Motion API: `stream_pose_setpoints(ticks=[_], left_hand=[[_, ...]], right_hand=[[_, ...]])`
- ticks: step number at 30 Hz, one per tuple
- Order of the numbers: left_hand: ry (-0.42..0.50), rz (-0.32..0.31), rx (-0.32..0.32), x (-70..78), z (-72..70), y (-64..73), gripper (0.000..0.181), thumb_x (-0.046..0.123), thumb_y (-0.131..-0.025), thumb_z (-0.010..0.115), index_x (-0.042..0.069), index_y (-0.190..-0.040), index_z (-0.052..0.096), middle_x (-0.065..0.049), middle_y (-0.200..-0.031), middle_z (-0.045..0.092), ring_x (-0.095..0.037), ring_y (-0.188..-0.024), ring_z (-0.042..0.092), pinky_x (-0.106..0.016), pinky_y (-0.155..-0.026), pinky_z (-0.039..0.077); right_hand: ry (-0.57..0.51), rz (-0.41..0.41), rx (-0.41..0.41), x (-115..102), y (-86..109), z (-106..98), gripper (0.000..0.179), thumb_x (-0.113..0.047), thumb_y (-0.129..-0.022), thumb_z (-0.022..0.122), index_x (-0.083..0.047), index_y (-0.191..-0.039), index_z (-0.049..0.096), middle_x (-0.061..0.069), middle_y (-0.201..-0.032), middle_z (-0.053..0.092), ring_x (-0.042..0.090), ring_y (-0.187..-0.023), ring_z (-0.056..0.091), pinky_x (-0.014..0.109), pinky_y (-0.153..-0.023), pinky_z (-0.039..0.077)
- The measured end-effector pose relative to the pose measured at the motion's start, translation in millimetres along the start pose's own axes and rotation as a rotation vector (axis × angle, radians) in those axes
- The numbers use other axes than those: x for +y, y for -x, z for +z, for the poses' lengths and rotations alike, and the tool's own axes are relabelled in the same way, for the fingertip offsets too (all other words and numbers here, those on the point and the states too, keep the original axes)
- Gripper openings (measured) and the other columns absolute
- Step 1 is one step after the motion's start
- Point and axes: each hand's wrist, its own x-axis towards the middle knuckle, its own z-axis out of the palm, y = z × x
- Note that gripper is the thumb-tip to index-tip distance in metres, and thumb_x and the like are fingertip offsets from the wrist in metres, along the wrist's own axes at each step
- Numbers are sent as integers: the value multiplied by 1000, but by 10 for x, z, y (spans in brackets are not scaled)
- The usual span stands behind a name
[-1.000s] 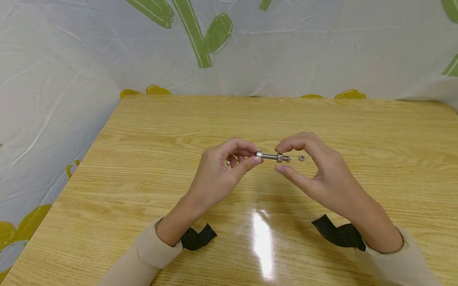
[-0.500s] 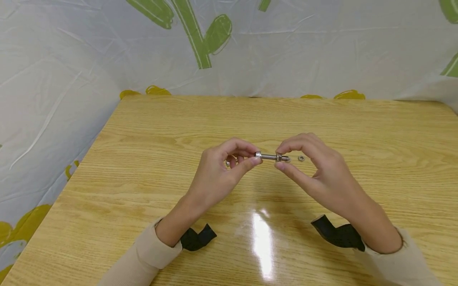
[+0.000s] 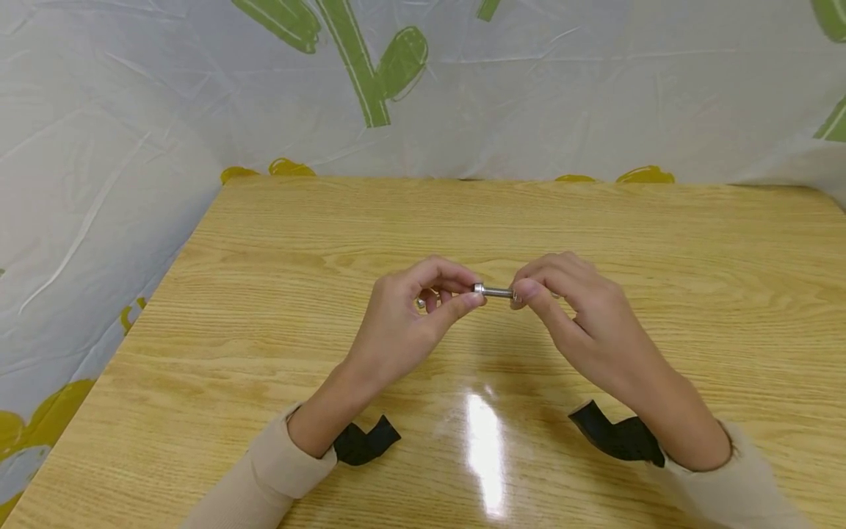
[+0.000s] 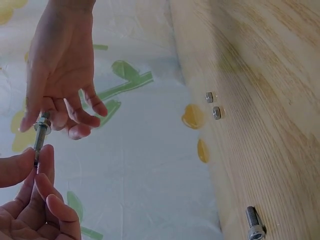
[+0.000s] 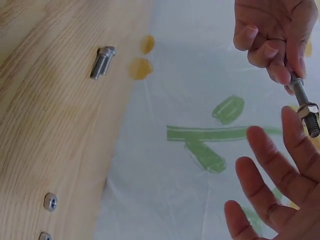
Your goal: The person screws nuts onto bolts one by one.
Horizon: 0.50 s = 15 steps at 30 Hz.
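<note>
My left hand [image 3: 406,316] pinches the head of a steel socket-head bolt [image 3: 497,292] between thumb and fingers. The bolt is held roughly level above the table, its threaded end toward my right hand [image 3: 591,330]. A hex nut [image 5: 308,110] sits on the thread near that end, clearest in the right wrist view. My right thumb and index finger are at this nut, and in the head view they cover most of it. In the left wrist view the nut [image 4: 43,126] shows below the right fingers, and the other right fingers hang loosely bent.
Two loose nuts [image 4: 216,113] lie on the wooden table [image 4: 270,150]. Short socket-head bolts [image 5: 103,62] lie close together on it in the right wrist view. A white cloth [image 3: 562,95] with green and yellow plant shapes hangs behind the table.
My right thumb has rolled up over the nut, and the fingers have closed in, hiding the nut and the bolt's tip in the head view. My left hand stays in place.
</note>
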Motion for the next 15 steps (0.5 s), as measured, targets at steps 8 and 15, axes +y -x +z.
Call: stream_pose_setpoints(ticks=[8,15], left_hand=[[-16,3,6,-1,-2,2,11,14,-85,68,9,-94,66,1,-79,68,-7,-63,52,-21,-59,43],[-9,-1,6,-1,0,4,10,14,-85,68,9,-94,66,0,-79,68,-14,-63,53,-21,-59,43]], right_hand=[[29,3,-50,-7,21,-42,30,-18,-85,69,-15,-112,57,-7,-106,58,5,-95,49,27,-77,38],[8,-158,32,11,12,-20,34,-1,-76,74,-8,-105,59,-3,-105,60,4,-93,51,17,-80,37]])
